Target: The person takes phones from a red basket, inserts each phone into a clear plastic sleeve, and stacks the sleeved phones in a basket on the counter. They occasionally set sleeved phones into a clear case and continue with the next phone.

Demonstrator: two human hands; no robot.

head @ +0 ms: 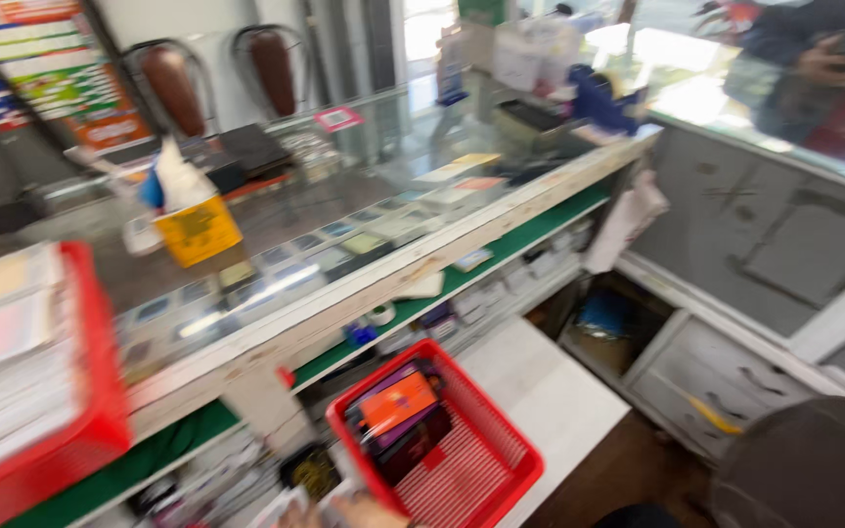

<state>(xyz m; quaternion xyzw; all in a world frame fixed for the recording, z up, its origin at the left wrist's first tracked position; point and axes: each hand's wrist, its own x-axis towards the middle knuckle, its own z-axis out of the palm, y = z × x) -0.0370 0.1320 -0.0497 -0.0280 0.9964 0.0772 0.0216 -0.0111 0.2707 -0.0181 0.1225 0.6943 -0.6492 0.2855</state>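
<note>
From my head camera the whole picture is smeared with blur. At the bottom edge, just left of centre, a small part of one of my hands [369, 510] shows; I cannot tell which hand it is, nor whether its grip is clenched or released, because only a sliver is in the frame. It sits right at the near corner of a red plastic basket [481, 469], touching or nearly touching its rim. The basket lies low in the centre of the frame, below the counter [276, 337], and holds a few flat packs [398, 416], orange, purple and dark, stacked at its upper left end. A second red basket [90, 391] full of papers stands at the left edge on the counter's glass top. A yellow box [198, 230] stands further up on the glass, left of centre.
</note>
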